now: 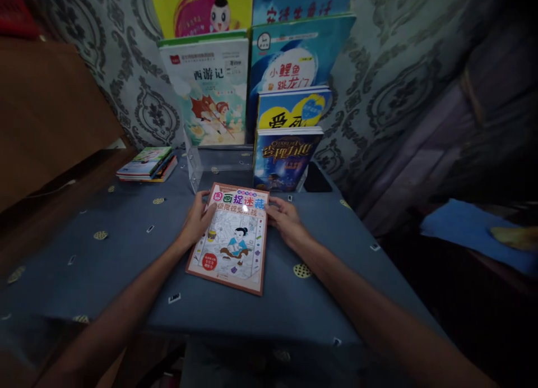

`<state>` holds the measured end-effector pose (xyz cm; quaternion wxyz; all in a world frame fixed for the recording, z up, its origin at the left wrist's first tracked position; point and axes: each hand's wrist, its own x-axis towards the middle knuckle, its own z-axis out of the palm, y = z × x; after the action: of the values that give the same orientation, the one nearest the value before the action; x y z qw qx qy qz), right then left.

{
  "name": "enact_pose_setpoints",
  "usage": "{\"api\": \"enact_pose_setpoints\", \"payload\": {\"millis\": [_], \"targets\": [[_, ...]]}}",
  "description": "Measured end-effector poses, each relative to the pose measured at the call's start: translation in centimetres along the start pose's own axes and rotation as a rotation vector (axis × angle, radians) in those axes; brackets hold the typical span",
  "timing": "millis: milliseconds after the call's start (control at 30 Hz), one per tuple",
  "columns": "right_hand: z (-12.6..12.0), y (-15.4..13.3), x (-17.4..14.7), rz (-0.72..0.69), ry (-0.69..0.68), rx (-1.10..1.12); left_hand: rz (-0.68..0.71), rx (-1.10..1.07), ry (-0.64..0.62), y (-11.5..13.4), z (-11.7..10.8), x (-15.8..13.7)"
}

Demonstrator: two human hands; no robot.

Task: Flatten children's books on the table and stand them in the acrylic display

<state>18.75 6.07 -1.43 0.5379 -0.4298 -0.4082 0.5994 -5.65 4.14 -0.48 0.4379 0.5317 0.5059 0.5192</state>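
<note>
Between my two hands is a picture book [235, 245] with an orange-brown border and a drawing of a seated figure in blue on its cover. My left hand [198, 218] grips its left edge near the top, thumb on the cover. On the opposite edge my right hand [286, 221] holds it the same way, fingers partly hidden behind. Just beyond the book stands a clear tiered rack [222, 161]. A dark blue book [286, 161] fills its front right tier, while the front left tier holds none.
Further up the rack are a white-covered book [210, 96], a teal book [300, 51] and a yellow one [202, 9]. A small book stack [148, 165] lies at the left on the dark patterned tablecloth [126, 253]. Right of the rack lies a flat black object [317, 179].
</note>
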Motion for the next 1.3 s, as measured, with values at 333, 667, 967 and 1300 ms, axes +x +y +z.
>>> {"api": "enact_pose_setpoints", "payload": {"millis": [333,667,967,1300], "targets": [[-0.6,0.9,1.3,-0.013,-0.001,-0.032,0.371,0.679,-0.156,-1.1,0.6,1.2],[-1.1,0.9,1.9,-0.096,-0.045,-0.144,0.405,0.601,-0.398,-0.1,3.3,3.3],[-1.5,1.2,2.1,-0.116,-0.061,-0.225,0.508,0.671,-0.625,1.0,4.5,-1.1],[-1.4,1.4,2.5,-0.081,-0.081,-0.406,0.654,0.915,-0.853,2.1,3.5,-9.0]]}}
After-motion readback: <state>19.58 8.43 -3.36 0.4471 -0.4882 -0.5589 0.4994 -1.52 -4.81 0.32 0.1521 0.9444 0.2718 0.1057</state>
